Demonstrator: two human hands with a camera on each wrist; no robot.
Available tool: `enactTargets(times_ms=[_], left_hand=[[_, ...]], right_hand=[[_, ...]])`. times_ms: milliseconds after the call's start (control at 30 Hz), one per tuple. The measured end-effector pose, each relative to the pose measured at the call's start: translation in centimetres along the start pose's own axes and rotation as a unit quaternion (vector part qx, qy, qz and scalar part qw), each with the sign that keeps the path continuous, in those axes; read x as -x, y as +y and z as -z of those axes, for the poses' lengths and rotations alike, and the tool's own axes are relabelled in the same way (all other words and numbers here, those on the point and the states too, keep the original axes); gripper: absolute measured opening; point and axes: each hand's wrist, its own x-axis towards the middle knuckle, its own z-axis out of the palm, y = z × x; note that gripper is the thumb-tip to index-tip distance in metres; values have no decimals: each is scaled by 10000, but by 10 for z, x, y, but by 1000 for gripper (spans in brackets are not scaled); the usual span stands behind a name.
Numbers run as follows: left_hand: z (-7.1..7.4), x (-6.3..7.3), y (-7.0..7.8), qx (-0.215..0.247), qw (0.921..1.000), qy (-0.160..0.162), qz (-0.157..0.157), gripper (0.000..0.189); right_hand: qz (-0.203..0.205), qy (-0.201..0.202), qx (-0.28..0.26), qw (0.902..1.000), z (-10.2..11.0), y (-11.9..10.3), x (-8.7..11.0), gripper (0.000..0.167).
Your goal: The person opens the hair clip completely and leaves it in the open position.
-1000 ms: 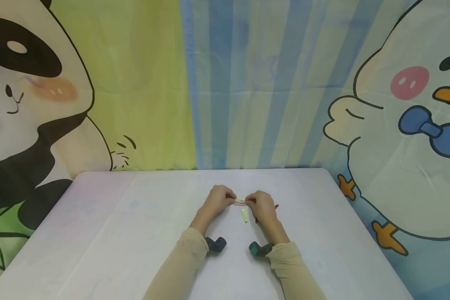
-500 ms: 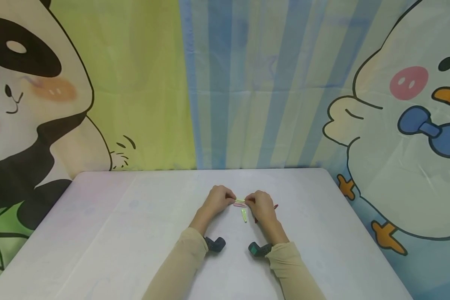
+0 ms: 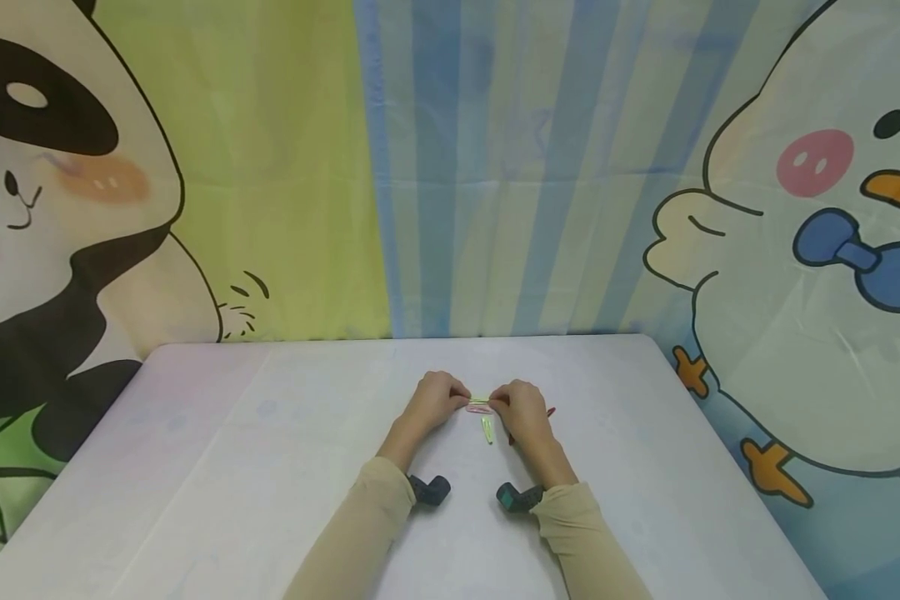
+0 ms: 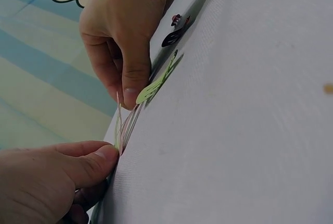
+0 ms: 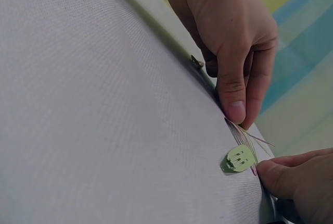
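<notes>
My left hand (image 3: 437,399) and right hand (image 3: 523,411) face each other, thumb and forefinger of each pinching one end of a slim green hair clip (image 3: 479,399). Just in front of it, pink hair clips (image 3: 479,409) span the gap between the fingertips; in the wrist views they show edge-on as thin strips. Closer to me, a second green snap clip (image 3: 487,430) lies on the table, its leaf-shaped plate (image 4: 151,88) facing the left wrist camera. A red clip (image 3: 551,412) pokes out beside my right hand, which partly hides it.
The white table (image 3: 285,467) reaches back to a cartoon curtain (image 3: 487,167). A dark clip (image 4: 174,37) lies past the loose green one in the left wrist view. Black wrist cameras (image 3: 431,490) sit at both cuffs.
Both hands stay nearly in place, fingertips at the ends of the green clip. The head view shifts very slightly; the loose clips keep their places.
</notes>
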Motion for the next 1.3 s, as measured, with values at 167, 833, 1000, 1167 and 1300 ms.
enactTargets(times_ms=[167,833,1000,1167,1300], left_hand=[[2,3,3,-37,10000,34,-62,8],[29,29,-27,497,9898,1280,376,18],[31,35,-38,662,9894,1182,517,17],[31,36,-41,535,9900,1076,744,26],[27,36,-35,240,9878,1106,1071,43]], right_hand=[[26,-8,-15,10000,4,0,2,5],[-13,115,-36,9999,13,3,12,11],[-184,86,-68,9998,16,1,15,12],[-172,148,-81,9997,17,-2,18,12],[-178,208,-129,9995,18,-1,18,11]])
